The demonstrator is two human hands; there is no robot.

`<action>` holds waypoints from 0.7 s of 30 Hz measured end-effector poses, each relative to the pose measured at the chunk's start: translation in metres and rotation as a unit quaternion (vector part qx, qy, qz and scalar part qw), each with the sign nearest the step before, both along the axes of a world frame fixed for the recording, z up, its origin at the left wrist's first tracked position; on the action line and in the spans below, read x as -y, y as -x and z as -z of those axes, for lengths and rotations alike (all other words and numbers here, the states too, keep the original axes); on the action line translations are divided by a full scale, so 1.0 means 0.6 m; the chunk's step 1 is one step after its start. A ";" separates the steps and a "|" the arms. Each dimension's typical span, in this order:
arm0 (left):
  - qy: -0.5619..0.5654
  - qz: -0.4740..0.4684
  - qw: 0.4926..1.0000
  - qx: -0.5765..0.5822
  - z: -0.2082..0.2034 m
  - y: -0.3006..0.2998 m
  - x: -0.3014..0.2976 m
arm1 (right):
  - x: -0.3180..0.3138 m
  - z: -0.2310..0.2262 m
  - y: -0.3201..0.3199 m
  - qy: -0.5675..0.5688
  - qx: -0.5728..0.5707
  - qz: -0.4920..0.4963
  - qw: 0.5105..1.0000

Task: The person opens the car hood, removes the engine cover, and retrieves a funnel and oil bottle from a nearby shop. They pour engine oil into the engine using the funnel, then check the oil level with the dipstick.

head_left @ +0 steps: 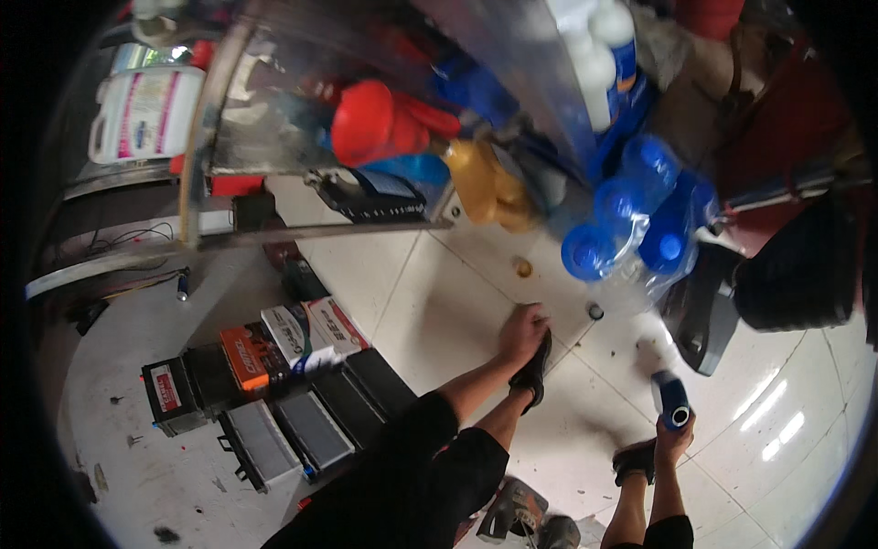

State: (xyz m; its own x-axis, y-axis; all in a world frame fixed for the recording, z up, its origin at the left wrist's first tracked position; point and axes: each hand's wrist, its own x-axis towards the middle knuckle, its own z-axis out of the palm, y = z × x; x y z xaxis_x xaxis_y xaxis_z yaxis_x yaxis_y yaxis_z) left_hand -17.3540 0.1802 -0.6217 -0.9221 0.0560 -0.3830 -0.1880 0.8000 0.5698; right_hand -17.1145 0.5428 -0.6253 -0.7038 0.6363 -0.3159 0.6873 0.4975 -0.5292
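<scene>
black cloth (384,485) covers the wearer's upper arms and lap at the lower edge, closest to me. from my remote seat i see the two bare hands well apart. the right hand (674,441) is wrapped around a dark blue and white bottle (674,393), whose end with a white ring faces me; it is held at the right, above the floor and near the dark shoe on that side. the left hand (523,331) reaches forward over the other dark shoe (532,371), fingers bent in; i cannot tell whether they pinch anything. beneath both lie glossy pale tiles (572,416), with a pair of worn shoes (514,511) set between the legs.

to the left i have a group of box-shaped batteries (261,444), with an orange box (245,357) and white cartons (315,331) just behind them. past the left hand, a small dark cap (595,312) and a gold-coloured round piece (523,268) lie on the tiles.

farther up i make out a cluster of blue-capped bottles (590,252), a yellow container (485,183), a red funnel (364,123) and, at far left, a white jug (151,114) with pink stripes.
</scene>
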 end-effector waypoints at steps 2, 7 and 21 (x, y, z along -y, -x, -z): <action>-0.059 -0.119 0.990 -0.055 -0.090 0.063 0.064 | -0.005 -0.048 -0.015 0.022 0.046 0.023 0.998; -0.048 -0.208 0.942 -0.261 -0.204 0.354 0.166 | -0.028 -0.175 -0.039 0.028 0.036 0.037 0.998; -0.251 -0.185 0.913 -0.264 -0.227 0.515 0.149 | -0.015 -0.345 -0.102 -0.008 0.055 0.132 0.990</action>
State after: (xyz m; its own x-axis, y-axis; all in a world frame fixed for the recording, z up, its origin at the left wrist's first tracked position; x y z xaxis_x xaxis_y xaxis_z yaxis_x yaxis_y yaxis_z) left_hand -17.6630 0.0910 -0.4857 -0.9617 -0.2515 0.1090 0.0143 0.3510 0.9363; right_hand -17.0531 0.5520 -0.4181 -0.4748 0.7988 -0.3694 0.8472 0.3012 -0.4377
